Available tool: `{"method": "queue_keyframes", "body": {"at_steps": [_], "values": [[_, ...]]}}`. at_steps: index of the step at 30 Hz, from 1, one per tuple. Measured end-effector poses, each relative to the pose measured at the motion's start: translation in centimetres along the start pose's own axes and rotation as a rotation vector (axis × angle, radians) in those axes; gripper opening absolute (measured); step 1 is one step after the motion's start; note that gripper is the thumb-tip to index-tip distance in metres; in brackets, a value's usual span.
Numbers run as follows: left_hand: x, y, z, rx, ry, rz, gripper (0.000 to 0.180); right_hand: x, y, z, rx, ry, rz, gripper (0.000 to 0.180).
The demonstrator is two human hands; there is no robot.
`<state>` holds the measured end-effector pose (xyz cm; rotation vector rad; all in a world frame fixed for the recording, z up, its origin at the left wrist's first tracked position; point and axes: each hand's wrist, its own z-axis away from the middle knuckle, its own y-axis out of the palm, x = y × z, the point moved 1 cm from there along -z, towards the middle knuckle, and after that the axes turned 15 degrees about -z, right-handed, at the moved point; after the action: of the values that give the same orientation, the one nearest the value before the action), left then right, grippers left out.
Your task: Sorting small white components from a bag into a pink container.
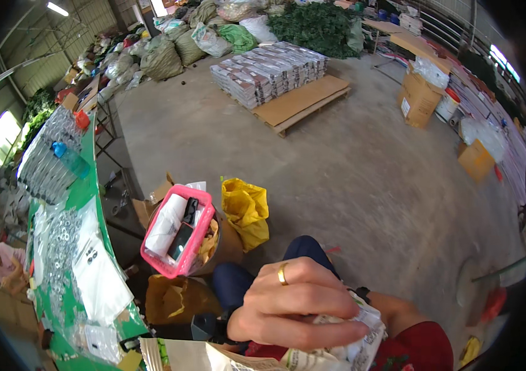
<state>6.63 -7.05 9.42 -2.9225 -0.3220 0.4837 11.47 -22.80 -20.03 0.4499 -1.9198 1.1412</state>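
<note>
My left hand (300, 303), with a gold ring on one finger, is closed in front of my lap, its back turned up. Crumpled white plastic packaging with dark and green print (368, 331) bunches out below and beside its fingers. My right forearm (394, 311), with a dark band at the wrist, comes in from the right; its hand is hidden behind my left hand and the packaging. At the lower edge lies a flat beige printed packet (204, 355) with a green patch.
Left stands a green table (93, 185) bearing small clear parts, plastic sheets and a blue-capped bottle (71, 159). A pink basket (152, 263) sits beside a yellow bag (246, 213). Farther off are a stacked pallet (303, 108), cartons (420, 99) and sacks. Another person (9, 266) sits far left.
</note>
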Motion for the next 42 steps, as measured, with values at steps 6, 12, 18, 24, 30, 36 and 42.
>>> {"method": "queue_keyframes", "body": {"at_steps": [6,12,18,24,30,36,42], "values": [[-0.4,2.8,-1.1,-0.15,-0.066,0.115,0.034,-3.5,1.6,4.0,-0.029,0.107,0.03,0.011],[-0.3,2.3,-1.2,-0.119,0.051,-0.072,0.029,-4.6,2.0,3.0,-0.02,0.056,-0.022,0.011],[0.4,1.8,-2.6,0.048,-0.018,0.144,0.026,-7.0,3.0,4.4,-0.003,0.003,0.104,0.014],[2.7,2.0,-0.6,0.062,0.142,-0.053,0.02,-6.5,2.7,2.8,0.16,0.093,0.11,0.029],[3.8,1.2,-0.5,0.108,0.225,-0.168,0.021,-5.8,2.3,2.9,0.039,0.069,0.055,0.031],[3.3,0.8,0.0,0.082,0.173,-0.336,0.024,-8.9,4.4,4.1,-0.01,0.069,0.062,0.033],[1.7,-0.2,-0.1,-0.02,0.033,-0.425,0.026,-9.0,4.7,4.2,-0.05,0.153,0.046,0.029]]}}
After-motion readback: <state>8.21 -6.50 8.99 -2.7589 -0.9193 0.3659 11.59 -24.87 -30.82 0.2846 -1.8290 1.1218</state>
